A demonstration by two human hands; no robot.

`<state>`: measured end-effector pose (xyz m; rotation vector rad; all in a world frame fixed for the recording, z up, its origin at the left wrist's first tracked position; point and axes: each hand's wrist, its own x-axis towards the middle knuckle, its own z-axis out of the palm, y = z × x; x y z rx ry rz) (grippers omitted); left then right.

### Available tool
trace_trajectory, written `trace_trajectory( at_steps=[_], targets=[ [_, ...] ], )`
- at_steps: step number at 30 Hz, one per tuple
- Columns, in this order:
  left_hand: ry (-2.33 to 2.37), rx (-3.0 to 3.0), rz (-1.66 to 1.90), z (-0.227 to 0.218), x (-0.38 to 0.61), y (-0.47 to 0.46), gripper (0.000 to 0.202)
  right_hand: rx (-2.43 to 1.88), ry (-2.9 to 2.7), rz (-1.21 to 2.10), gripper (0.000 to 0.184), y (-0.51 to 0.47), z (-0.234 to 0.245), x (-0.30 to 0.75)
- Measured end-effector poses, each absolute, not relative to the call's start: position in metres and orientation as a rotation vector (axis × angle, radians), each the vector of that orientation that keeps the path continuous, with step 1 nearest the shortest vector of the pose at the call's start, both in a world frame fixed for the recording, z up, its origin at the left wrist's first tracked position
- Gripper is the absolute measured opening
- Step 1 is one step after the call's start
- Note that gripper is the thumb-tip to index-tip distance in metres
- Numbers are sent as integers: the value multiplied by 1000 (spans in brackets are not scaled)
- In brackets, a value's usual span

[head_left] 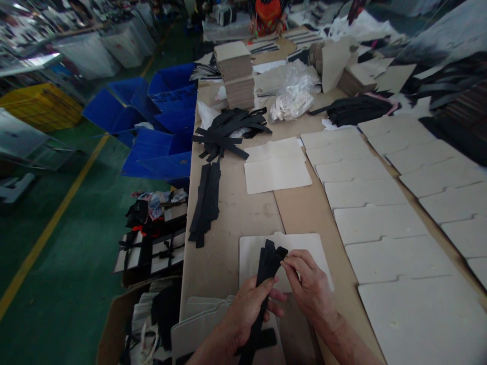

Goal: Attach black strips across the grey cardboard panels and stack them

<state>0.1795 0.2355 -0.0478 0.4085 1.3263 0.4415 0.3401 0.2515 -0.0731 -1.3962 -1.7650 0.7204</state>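
Gripping a bundle of black strips (pixel 268 261) in your left hand (pixel 247 312), you have fingers and thumb wrapped round its middle and pressed closed on it. The bundle's long axis runs from low by your left wrist up and slightly to the right, so its upper ends stand free above your fist. Your right hand (pixel 310 289) meets it there. Thumb and forefinger are pinched on the right edge of those top ends, though whether they nip one strip or several cannot be told. Of your two hands, the right is the nearer to the free ends, and the left sits lower, on the shaft of the bundle.

Your right wrist comes in from the lower right, back of the hand up and fingers pointing up and left. Your left forearm rises from the bottom edge, with the palm turned inward toward the strips.

Under both hands a pale tabbed card (pixel 304 248) lies flat on the brown table (pixel 228 213), and the bundle's tips are held above it. To your right, rows of like cards (pixel 380 223) are laid out overlapping. To your left, well apart from the grip, loose black strips (pixel 207 203) lie lengthwise, with a tangled heap of strips (pixel 228 132) beyond.
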Motion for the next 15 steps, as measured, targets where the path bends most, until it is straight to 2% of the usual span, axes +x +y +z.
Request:
trace_trajectory(
  at_steps=[4, 11, 13, 15],
  targets=[
    [1226, 276, 560, -51, 176, 239, 54, -1175, -1838, 924, 18, 248, -70, 341],
    [1063, 205, 605, -52, 171, 238, 55, -1317, -1366, 1145, 10, 248, -75, 344],
    [1090, 167, 574, -54, 174, 238, 51, -1290, -1457, 1147, 8, 250, -73, 343],
    [1129, 159, 501, -57, 175, 237, 56, -1224, -1629, 1138, 18, 253, -71, 341]
  ],
)
